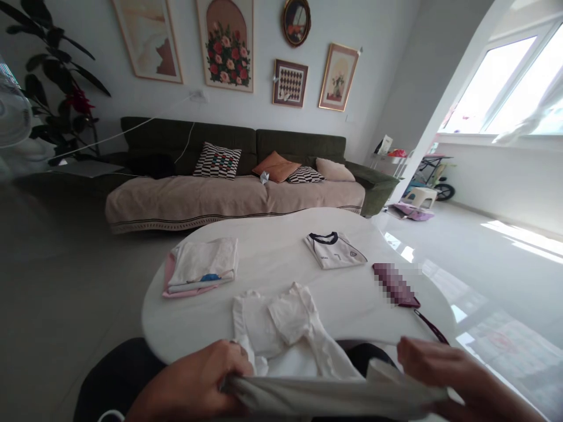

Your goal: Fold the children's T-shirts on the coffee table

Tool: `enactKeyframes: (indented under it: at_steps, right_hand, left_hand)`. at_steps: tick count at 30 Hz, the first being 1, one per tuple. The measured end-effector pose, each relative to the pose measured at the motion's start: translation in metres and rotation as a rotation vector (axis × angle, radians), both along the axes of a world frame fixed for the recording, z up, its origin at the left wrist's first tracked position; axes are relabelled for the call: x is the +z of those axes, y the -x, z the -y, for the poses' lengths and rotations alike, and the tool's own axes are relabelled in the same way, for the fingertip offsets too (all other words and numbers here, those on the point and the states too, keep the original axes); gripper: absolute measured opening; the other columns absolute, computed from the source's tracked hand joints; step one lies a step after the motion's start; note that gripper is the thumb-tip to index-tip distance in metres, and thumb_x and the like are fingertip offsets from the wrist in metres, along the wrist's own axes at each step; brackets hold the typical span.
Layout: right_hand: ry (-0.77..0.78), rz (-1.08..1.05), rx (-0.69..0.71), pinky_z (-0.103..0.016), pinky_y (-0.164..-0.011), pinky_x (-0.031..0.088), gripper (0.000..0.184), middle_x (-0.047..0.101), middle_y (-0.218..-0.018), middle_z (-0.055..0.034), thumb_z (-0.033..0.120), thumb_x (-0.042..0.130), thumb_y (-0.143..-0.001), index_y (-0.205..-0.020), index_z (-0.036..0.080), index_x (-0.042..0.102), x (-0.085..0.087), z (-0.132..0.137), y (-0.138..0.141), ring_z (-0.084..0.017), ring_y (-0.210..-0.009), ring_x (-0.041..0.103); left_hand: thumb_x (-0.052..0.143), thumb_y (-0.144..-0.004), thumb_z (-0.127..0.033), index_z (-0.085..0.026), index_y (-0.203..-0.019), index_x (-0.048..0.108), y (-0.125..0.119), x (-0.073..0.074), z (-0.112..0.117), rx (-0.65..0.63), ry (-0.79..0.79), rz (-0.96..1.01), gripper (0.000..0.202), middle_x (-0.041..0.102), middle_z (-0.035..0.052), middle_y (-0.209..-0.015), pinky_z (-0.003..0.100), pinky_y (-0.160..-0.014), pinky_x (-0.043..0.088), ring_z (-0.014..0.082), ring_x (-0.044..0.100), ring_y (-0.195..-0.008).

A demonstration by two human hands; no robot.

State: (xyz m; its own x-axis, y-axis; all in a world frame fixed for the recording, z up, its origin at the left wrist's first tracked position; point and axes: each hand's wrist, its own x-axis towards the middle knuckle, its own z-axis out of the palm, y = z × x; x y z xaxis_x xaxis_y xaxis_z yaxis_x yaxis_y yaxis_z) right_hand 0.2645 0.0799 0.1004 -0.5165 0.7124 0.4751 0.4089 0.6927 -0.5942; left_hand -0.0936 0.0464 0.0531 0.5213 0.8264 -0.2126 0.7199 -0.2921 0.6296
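At six o'clock on the tabletop [272, 252], the left hand [204, 375] is clamping its fingers on the white garment [292, 319], seemingly straightening it, the right hand's grip is blurring beyond telling, and next is probably needing even tension.

Blown-out daylight from the window [505, 85] at right glares off the floor [523, 237]; the hands [440, 364] look blurred.

Your white garment [292, 319] was matt, wrinkled cloth.
Before you, the tabletop [264, 252] looked smooth, the sofa cover [211, 199] was matt fabric, and the pale floor [479, 287] shone glossy.
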Motion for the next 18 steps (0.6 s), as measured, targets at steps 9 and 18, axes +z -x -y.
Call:
enactKeyframes:
  at_steps: [9,18]
  right_hand:
    - [-0.268,-0.44,-0.7,-0.03,-0.067,0.049,0.033,0.062,-0.086,-0.0055,0.027,0.036,-0.081,-0.102,0.014,0.059,0.035,-0.102,0.081,-0.016,-0.074,0.058]
    - [-0.127,-0.34,-0.755,-0.031,-0.075,0.048,0.031,0.061,-0.107,-0.0074,0.028,0.044,-0.078,-0.102,0.019,0.06,-0.086,-0.054,0.039,-0.022,-0.097,0.057]
  left_hand:
    - [0.047,-0.077,-0.022,-0.018,-0.092,0.061,-0.001,0.083,-0.105,0.957,-1.112,0.087,0.021,0.063,0.0061,-0.093,0.03,-0.084,0.036,0.0192,0.055,-0.09]
    - [0.049,-0.069,-0.011,-0.024,-0.093,0.063,0.001,-0.003,-0.044,0.587,-0.893,0.068,0.03,0.061,0.0016,-0.083,0.033,-0.084,0.037,0.0191,0.054,-0.085]
